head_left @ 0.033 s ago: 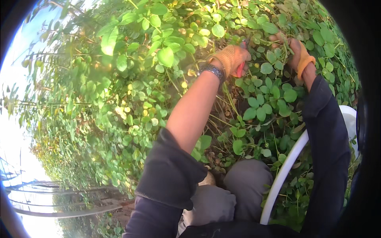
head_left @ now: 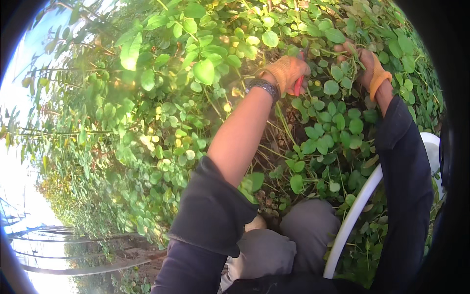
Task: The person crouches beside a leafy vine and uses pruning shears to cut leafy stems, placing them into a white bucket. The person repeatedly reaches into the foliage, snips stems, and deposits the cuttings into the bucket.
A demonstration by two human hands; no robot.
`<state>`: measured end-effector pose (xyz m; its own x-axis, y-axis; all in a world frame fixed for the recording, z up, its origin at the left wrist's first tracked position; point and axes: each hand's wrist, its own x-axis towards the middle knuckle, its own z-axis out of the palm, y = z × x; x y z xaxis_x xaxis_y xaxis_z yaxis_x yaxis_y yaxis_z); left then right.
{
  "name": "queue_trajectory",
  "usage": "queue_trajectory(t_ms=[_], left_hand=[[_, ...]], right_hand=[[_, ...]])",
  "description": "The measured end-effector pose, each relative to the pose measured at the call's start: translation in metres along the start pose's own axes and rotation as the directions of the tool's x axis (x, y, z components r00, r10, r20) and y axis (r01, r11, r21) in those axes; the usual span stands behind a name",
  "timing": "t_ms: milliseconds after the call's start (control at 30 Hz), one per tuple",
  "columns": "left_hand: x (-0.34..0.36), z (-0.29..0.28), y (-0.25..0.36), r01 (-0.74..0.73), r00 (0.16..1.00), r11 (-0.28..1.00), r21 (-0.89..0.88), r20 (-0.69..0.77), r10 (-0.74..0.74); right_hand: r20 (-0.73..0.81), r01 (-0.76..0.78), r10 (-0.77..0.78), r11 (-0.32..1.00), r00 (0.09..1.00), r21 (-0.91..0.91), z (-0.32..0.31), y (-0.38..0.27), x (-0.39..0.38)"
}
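Note:
My left hand point(head_left: 289, 72), in an orange glove with a dark wristwatch above it, is closed round red-handled pruning shears point(head_left: 298, 86). Their dark blades point up into the leaves, and the tips are partly hidden. To the right, my right hand point(head_left: 368, 69), with an orange glove cuff at its wrist, is closed on a leafy green stem point(head_left: 353, 60). Rounded green leaves point(head_left: 331, 87) hang between the two hands and just below them. Foliage covers part of the right fingers.
Dense leafy bushes point(head_left: 161, 122) surround both arms. A white curved rim or tube point(head_left: 353, 218) runs beside my right forearm. My bent knees in grey trousers point(head_left: 311, 220) are at the bottom. Long curved strips point(head_left: 88, 267) lie at the lower left.
The view has shifted very slightly. Both hands keep their hold, and the right hand appears a touch further right.

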<state>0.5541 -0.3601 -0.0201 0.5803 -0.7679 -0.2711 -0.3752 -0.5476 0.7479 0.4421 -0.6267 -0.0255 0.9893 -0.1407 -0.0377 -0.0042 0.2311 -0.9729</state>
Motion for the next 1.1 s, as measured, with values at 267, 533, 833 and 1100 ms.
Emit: queue_trajectory(t_ms=[267,533,833,1100], left_hand=[[0.040,-0.030,-0.016,0.181,0.978,0.817,-0.548,0.185,-0.092],[0.044,-0.031,-0.020,0.252,0.966,0.789,-0.560,0.198,-0.168],[0.068,-0.039,-0.006,0.377,0.926,0.751,-0.542,0.212,-0.312],[0.074,-0.040,-0.003,0.373,0.928,0.703,-0.606,0.262,-0.267]], right_hand=[[-0.181,0.105,-0.128,0.986,0.975,-0.132,0.021,-0.006,-0.011],[-0.123,-0.014,-0.018,0.969,0.992,-0.248,0.023,-0.020,-0.011],[-0.116,0.129,-0.134,0.990,0.984,-0.050,0.022,-0.008,-0.005],[0.130,0.244,-0.206,0.842,0.970,-0.481,0.000,-0.008,0.001]])
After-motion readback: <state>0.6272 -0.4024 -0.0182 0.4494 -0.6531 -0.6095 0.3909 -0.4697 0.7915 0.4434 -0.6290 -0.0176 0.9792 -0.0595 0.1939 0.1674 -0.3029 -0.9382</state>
